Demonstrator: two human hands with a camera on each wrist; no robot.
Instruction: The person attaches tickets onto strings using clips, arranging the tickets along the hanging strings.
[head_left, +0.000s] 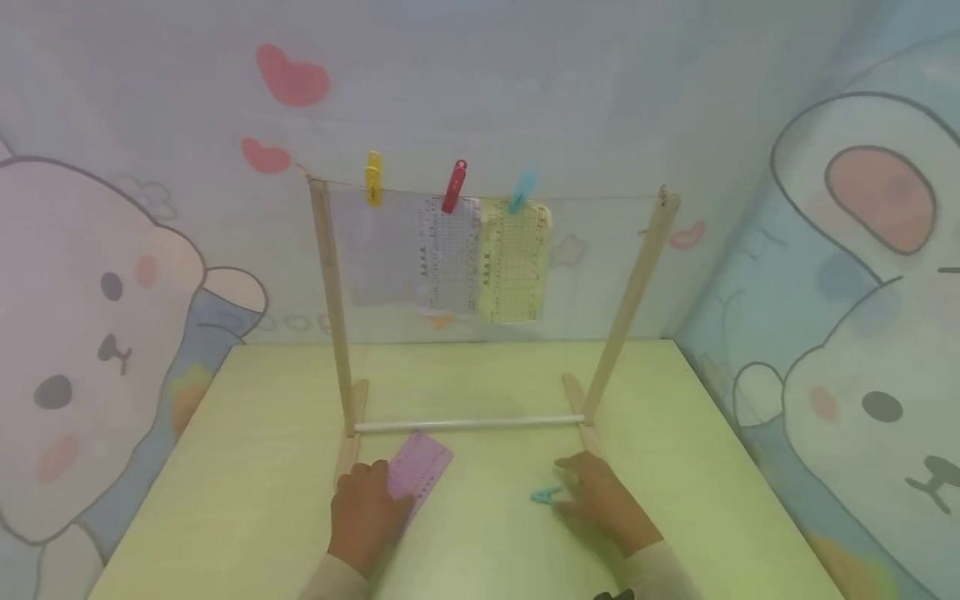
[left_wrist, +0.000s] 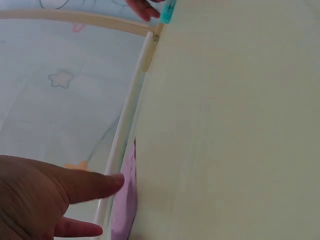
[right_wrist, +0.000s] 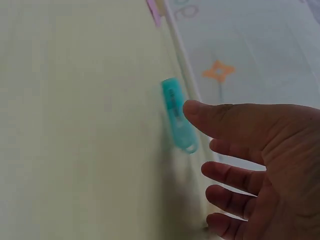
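A purple printed card (head_left: 422, 468) lies slanted on the table in front of the rack. My left hand (head_left: 367, 510) is right at its near-left side, thumb overlapping the card in the head view. In the left wrist view the thumb (left_wrist: 95, 186) is straight and spread from the finger below it, beside the card (left_wrist: 125, 200). A teal clothespin (head_left: 545, 496) lies to the right of the card. Around it reaches my right hand (head_left: 598, 498), thumb and fingers apart; the right wrist view has the thumb tip beside the clothespin (right_wrist: 177, 116) and the fingers relaxed.
A wooden rack (head_left: 336, 308) with a white bottom bar (head_left: 468, 424) stands behind the hands. From its string hang a grey sheet (head_left: 450, 258) and a yellow sheet (head_left: 516, 267), under red (head_left: 454, 187) and blue (head_left: 522, 191) clothespins. A yellow clothespin (head_left: 373, 179) is clipped further left.
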